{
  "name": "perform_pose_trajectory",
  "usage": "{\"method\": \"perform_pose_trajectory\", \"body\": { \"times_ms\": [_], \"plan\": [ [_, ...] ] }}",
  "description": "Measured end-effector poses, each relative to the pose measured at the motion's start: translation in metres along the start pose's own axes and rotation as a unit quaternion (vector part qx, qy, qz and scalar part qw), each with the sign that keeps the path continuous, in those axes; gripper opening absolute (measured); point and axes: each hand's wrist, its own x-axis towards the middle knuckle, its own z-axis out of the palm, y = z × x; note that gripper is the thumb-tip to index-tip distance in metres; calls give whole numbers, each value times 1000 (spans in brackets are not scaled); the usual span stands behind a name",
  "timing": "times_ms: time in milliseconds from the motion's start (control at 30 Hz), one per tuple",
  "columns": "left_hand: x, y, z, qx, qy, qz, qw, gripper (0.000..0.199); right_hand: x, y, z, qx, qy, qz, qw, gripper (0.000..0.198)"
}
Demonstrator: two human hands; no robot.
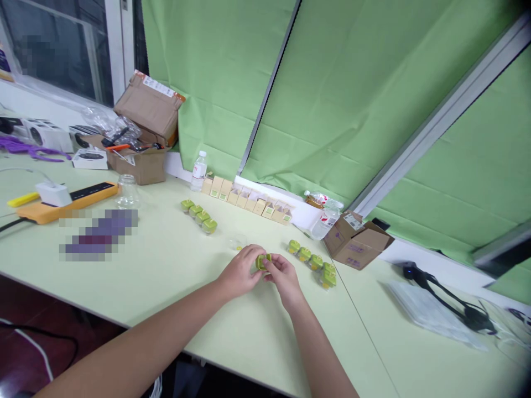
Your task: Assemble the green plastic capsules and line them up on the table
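Over the middle of the table (174, 282), my left hand (240, 272) and my right hand (284, 279) meet around a small green lid (263, 261). Fingers of both hands are closed on it, the right thumb pressing its near side. My fingers hide part of the lid and whatever may be under it. Just beyond my left hand lies a small clear plastic cup (237, 242). One row of small clear containers with green lids (199, 213) stands to the left. A second row of the same containers (316, 261) stands to the right of my right hand.
Several small tan cartons (246, 199) line the wall, with a water bottle (199, 171) at their left. More bottles (326, 220) and a cardboard box (357, 240) stand right. Leftward are a glass jar (128, 192), an orange power strip (95, 192) and an open box (141, 166).
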Motion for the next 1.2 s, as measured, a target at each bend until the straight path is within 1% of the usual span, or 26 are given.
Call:
{"method": "perform_pose_trajectory", "body": {
  "times_ms": [267,433,600,700,833,1000,1100,1200],
  "plan": [
    [0,6,-3,8,-27,-1,1000,45,3,7,-3,27,-10,-8,1000,39],
    [1,7,-4,7,-34,-7,999,44,2,5,-3,30,-26,7,999,37],
    [1,8,-5,12,-39,-10,999,45,-1,2,-4,58,-49,25,997,29],
    [0,8,-5,14,-48,-7,999,45,-1,3,-4,65,-44,27,997,26],
    [0,9,-5,11,-53,-7,999,46,0,5,-4,65,-39,29,997,26],
    [0,9,-5,2,-51,-11,999,45,0,3,-3,58,-27,34,997,28],
    [1,8,-5,3,-52,-19,998,45,-1,2,-2,57,-32,35,997,27],
    [1,7,-4,13,-41,-24,999,46,-2,-1,-2,53,-35,33,997,25]
  ]
}}
